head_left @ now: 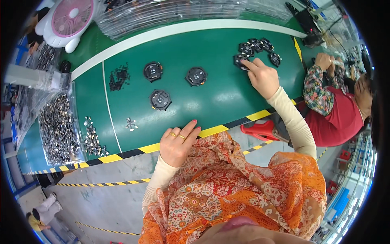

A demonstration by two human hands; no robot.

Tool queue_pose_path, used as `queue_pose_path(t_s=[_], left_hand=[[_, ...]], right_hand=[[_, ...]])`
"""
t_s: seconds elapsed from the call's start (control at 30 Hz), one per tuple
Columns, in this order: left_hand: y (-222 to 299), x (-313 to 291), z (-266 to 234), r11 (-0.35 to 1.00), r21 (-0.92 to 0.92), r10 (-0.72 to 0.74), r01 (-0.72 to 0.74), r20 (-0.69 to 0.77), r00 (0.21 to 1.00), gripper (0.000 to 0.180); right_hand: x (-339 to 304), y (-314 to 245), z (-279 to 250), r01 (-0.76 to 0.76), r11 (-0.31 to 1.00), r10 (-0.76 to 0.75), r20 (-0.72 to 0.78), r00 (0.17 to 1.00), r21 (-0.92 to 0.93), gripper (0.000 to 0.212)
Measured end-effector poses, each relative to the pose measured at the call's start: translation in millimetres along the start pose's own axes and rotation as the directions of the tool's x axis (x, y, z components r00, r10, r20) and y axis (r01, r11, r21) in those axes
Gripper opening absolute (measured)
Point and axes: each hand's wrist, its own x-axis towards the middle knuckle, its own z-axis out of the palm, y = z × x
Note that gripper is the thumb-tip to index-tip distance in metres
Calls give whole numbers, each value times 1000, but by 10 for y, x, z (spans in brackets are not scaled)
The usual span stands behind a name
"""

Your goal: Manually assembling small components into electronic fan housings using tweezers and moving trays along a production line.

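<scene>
My right hand (263, 78) reaches to the far right of the green work surface. Its fingers are closed on the edge of a round black watch case (237, 60), with the index finger lying on top; the thumb is partly hidden. This case stands at the near end of a curved group of several similar watch cases (255, 44). My left hand (178, 144) rests at the striped front edge, fingers stretched out and nothing in them. Three more black watch cases lie apart in the middle: one at the back (153, 71), one to its right (196, 76) and one nearer me (160, 100).
Small black parts (119, 78) lie scattered at the left. Nearer are small metallic parts (93, 140), a little cluster (130, 124) and a heaped clear tray (76, 122). A pink-and-white fan (72, 20) stands at back left. A co-worker in red (335, 118) sits at right beside a red stool (260, 131).
</scene>
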Motion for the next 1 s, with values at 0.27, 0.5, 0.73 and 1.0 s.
queue_pose_path(t_s=[0.27,0.5,0.73,1.0], left_hand=[[-149,-167,-236,914,215,-294,344,-232,927,30],[-168,-349,-329,778,373,-457,505,-215,863,34],[46,-362,-202,859,228,-412,458,-223,883,33],[-38,-466,-157,894,221,-334,390,-255,908,31]], right_hand=[[328,-989,209,377,882,-352,-137,926,282,43],[488,-1262,-343,557,670,-441,-340,831,492,29],[13,-1318,-140,533,482,-610,-171,774,695,34],[19,-1403,140,732,395,-802,-180,570,556,38]])
